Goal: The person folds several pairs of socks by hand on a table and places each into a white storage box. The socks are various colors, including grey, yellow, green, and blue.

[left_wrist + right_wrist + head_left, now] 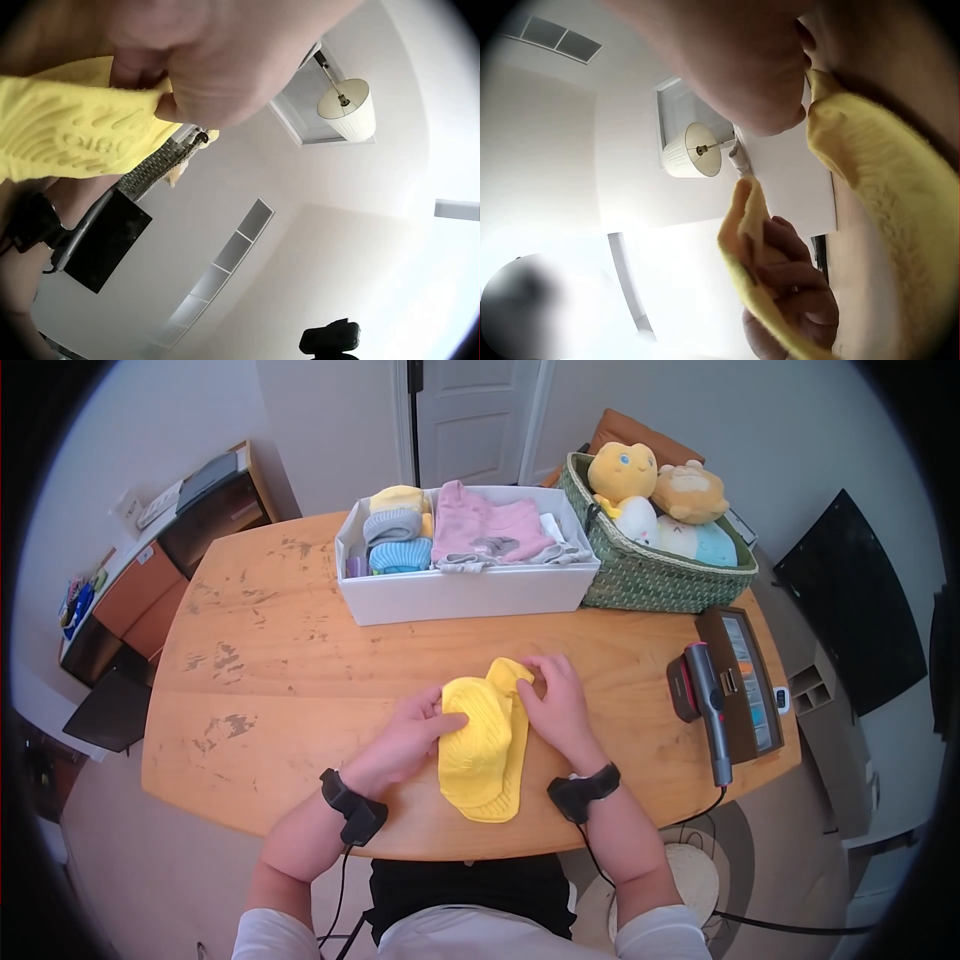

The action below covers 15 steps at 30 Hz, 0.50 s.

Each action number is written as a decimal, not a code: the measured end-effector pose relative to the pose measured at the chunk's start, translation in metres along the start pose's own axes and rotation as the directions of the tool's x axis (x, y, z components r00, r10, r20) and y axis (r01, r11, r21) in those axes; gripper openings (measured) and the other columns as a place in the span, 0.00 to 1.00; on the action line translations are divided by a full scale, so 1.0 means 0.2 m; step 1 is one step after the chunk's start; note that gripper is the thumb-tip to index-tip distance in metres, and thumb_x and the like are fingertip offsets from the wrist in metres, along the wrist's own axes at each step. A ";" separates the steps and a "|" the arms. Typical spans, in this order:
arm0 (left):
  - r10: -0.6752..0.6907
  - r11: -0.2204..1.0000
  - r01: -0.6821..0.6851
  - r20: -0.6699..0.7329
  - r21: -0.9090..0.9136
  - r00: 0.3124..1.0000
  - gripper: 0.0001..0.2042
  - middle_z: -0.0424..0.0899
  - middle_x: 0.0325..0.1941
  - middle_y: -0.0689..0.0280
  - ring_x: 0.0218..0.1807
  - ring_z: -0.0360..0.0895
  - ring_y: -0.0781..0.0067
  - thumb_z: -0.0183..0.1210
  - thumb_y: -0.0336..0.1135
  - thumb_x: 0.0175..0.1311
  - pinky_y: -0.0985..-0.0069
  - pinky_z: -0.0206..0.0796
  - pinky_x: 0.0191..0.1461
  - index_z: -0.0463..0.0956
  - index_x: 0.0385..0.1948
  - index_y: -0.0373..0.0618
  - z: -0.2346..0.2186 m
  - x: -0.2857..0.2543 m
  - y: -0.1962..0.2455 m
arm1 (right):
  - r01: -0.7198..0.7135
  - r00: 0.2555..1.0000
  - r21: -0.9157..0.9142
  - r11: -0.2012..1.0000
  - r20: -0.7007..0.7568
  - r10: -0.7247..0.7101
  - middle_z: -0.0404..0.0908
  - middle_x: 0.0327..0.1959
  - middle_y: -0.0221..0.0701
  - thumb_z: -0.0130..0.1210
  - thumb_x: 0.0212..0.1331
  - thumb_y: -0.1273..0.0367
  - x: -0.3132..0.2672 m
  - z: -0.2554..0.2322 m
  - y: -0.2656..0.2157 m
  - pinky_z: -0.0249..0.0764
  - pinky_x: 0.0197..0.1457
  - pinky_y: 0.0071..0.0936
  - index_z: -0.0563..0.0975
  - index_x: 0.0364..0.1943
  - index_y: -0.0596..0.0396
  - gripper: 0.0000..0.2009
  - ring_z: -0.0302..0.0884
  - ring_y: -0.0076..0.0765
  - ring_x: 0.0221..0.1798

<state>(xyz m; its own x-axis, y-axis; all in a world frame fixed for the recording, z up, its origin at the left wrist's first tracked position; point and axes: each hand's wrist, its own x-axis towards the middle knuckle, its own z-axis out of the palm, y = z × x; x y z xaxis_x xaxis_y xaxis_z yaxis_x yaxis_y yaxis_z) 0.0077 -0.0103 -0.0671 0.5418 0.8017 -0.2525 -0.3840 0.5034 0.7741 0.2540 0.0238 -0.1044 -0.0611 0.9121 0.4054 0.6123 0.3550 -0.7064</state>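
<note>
A pair of yellow socks (pixel 478 745) lies one over the other near the table's front edge, in the middle of the head view. My left hand (pixel 410 732) grips the upper sock at its left side, thumb on top. Raised ribs and lettering show on the yellow fabric (pixel 82 135) in the left wrist view. With thumb and fingers my right hand (pixel 556 705) pinches the far end of the lower sock (pixel 885 180). In the right wrist view the left hand's fingers (pixel 799 289) curl against an open yellow edge.
Behind the socks stands a white box (pixel 470 597) with rolled socks and folded clothes. A green woven basket (pixel 650 585) of plush toys is at the back right. At the right lie a grey handheld appliance (pixel 708 710) with a cord and a brown case (pixel 745 680).
</note>
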 end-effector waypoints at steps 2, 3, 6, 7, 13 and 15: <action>-0.093 0.995 0.093 0.022 0.025 0.995 0.18 0.85 0.59 0.62 0.56 0.85 0.73 0.56 0.28 0.77 0.72 0.76 0.64 0.71 0.65 0.35 0.00 0.02 -0.06 | -0.042 0.999 -0.103 0.994 0.016 0.044 0.81 0.50 0.42 0.63 0.62 0.67 -0.01 0.01 0.00 0.74 0.63 0.43 0.81 0.50 0.60 0.15 0.78 0.52 0.56; -0.093 0.995 0.092 0.023 0.030 0.995 0.18 0.85 0.59 0.62 0.56 0.85 0.73 0.56 0.28 0.77 0.72 0.76 0.64 0.71 0.65 0.35 0.01 0.01 -0.08 | -0.056 0.998 -0.104 0.993 0.026 0.059 0.81 0.49 0.42 0.64 0.61 0.67 -0.02 0.01 0.00 0.74 0.62 0.44 0.81 0.49 0.60 0.15 0.78 0.52 0.55; -0.235 0.938 0.185 0.145 0.294 0.961 0.16 0.87 0.52 0.66 0.52 0.83 0.82 0.57 0.35 0.79 0.78 0.75 0.57 0.76 0.61 0.35 0.04 -0.01 -0.11 | -0.087 0.990 -0.115 0.990 0.098 0.098 0.80 0.46 0.40 0.65 0.60 0.67 -0.01 -0.01 0.03 0.75 0.59 0.44 0.81 0.49 0.59 0.16 0.79 0.51 0.51; -0.241 0.934 0.189 0.146 0.304 0.959 0.16 0.87 0.52 0.66 0.52 0.83 0.82 0.57 0.35 0.79 0.78 0.75 0.57 0.76 0.61 0.35 0.03 0.00 -0.15 | -0.097 0.978 -0.125 0.987 0.170 0.118 0.80 0.45 0.39 0.66 0.59 0.66 -0.02 -0.01 0.04 0.76 0.57 0.42 0.81 0.48 0.59 0.15 0.80 0.49 0.50; -0.168 0.823 0.093 0.085 0.560 0.982 0.17 0.86 0.51 0.69 0.51 0.80 0.85 0.56 0.38 0.80 0.80 0.74 0.55 0.76 0.62 0.35 0.04 0.00 -0.16 | -0.187 0.960 0.252 0.949 0.250 0.123 0.77 0.46 0.31 0.67 0.59 0.74 0.00 -0.03 -0.05 0.76 0.48 0.25 0.79 0.41 0.57 0.09 0.79 0.26 0.45; 0.042 0.824 -0.029 -0.010 0.566 0.999 0.16 0.86 0.42 0.69 0.43 0.79 0.87 0.57 0.39 0.80 0.82 0.72 0.47 0.79 0.57 0.36 0.06 0.00 -0.16 | -0.190 0.961 0.394 0.899 0.260 0.090 0.78 0.44 0.30 0.65 0.58 0.76 -0.01 -0.01 -0.03 0.76 0.48 0.26 0.79 0.40 0.56 0.08 0.79 0.28 0.46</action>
<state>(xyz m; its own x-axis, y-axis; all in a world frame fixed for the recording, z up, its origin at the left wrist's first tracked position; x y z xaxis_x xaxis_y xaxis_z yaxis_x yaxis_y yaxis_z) 0.0282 -0.0298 -0.0850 0.5174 0.8255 -0.2254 0.0911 0.2087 0.9737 0.2522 0.0205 -0.1001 -0.2087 0.9620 0.1758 0.2521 0.2266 -0.9408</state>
